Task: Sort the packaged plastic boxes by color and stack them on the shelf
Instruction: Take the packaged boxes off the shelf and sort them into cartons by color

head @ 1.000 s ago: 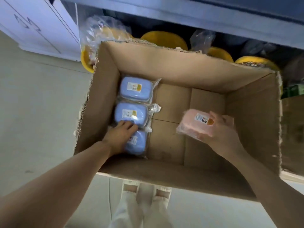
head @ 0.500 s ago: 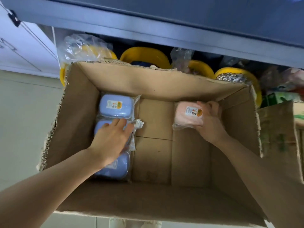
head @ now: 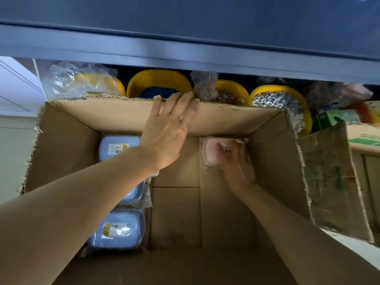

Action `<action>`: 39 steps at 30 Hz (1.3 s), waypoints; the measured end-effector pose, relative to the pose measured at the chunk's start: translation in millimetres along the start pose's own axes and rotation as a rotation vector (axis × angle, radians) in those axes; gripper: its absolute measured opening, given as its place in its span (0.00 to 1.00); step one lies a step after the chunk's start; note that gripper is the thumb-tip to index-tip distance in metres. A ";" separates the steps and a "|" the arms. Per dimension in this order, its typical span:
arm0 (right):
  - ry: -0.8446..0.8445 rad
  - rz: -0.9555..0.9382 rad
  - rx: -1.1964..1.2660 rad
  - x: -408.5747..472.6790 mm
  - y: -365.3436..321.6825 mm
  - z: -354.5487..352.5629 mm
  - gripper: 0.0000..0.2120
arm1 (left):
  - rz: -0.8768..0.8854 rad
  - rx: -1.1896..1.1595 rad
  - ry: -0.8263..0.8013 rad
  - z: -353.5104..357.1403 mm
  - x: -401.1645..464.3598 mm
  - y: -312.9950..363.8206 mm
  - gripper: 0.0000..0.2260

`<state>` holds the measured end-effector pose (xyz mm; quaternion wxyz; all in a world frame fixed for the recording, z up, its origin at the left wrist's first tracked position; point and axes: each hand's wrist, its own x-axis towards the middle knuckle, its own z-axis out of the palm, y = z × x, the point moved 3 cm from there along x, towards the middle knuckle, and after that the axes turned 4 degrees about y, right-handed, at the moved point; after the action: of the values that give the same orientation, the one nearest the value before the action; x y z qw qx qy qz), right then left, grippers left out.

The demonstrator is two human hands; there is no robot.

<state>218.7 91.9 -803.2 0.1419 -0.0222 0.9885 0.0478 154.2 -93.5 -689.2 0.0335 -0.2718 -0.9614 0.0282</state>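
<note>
Pink box [head: 218,150], wrapped in plastic, sits pinched in the right hand [head: 236,161] at the far right corner of the carton [head: 123,118]. Blue boxes [head: 119,231] line up beneath the left forearm. The left hand [head: 168,128], fingers straight, rests on the carton's far wall. Colour sorting appears underway; next, probably release the pink box squarely.

Carton [head: 115,118]: plain brown cardboard. Three boxes [head: 118,230] on its left: pale blue, white-and-orange labels. Box [head: 213,150] far right: pale pink. Bowls [head: 158,80] behind: yellow, one with dark blue fill, one speckled grey-white. Shelf edge [head: 185,52]: grey-blue. Side carton [head: 333,120]: green print.
</note>
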 end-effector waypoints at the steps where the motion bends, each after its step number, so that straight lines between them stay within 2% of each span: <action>1: -0.053 0.027 0.022 1.0 2.7 3.1 0.25 | 0.000 0.004 0.012 0.4 1.3 0.1 0.43; 3: -0.120 0.062 0.074 3.0 8.0 9.8 0.24 | 0.020 0.005 0.025 1.9 1.5 1.0 0.44; 5: -0.117 0.045 0.074 1.6 6.4 3.7 0.25 | 0.029 -0.002 0.034 6.5 1.0 0.4 0.44; 7: -0.116 0.024 0.082 -3.6 8.9 -1.2 0.34 | 0.033 -0.021 0.005 2.5 1.2 0.6 0.44; 9: -0.125 0.042 0.145 -12.9 13.8 -16.0 0.37 | 0.021 -0.055 -0.072 -7.9 1.4 2.4 0.42; 12: -0.107 0.078 0.247 -31.6 16.3 -67.1 0.39 | -0.021 -0.107 -0.216 -31.5 1.9 2.6 0.39; 14: -0.039 0.057 0.231 -44.5 19.0 -111.2 0.38 | -0.068 -0.140 -0.297 -58.7 0.9 0.4 0.39; 16: 0.047 0.037 0.235 -58.5 23.2 -162.4 0.36 | -0.118 -0.185 -0.314 -97.9 1.1 -3.6 0.39; 20: 0.192 -0.001 0.307 -86.3 32.8 -282.6 0.27 | -0.166 -0.172 -0.214 -204.4 4.8 -15.0 0.34; 24: 0.300 -0.049 0.281 -112.0 42.4 -407.9 0.27 | -0.205 -0.147 -0.107 -321.3 3.4 -29.8 0.24; 28: 0.428 -0.061 0.277 -139.7 52.0 -519.0 0.27 | -0.222 -0.149 0.037 -433.0 -4.3 -36.5 0.21; 33: 0.575 -0.091 0.257 -175.5 58.1 -618.1 0.26 | -0.244 -0.090 0.217 -541.8 -20.1 -34.2 0.20; 39: 0.662 -0.098 0.231 -201.3 60.4 -694.0 0.23 | -0.245 -0.054 0.315 -618.3 -30.7 -38.9 0.18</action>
<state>214.9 88.1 -78.1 -0.1827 -0.0678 0.9775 -0.0808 209.4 -120.4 -72.0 0.1792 -0.1548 -0.9705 -0.0446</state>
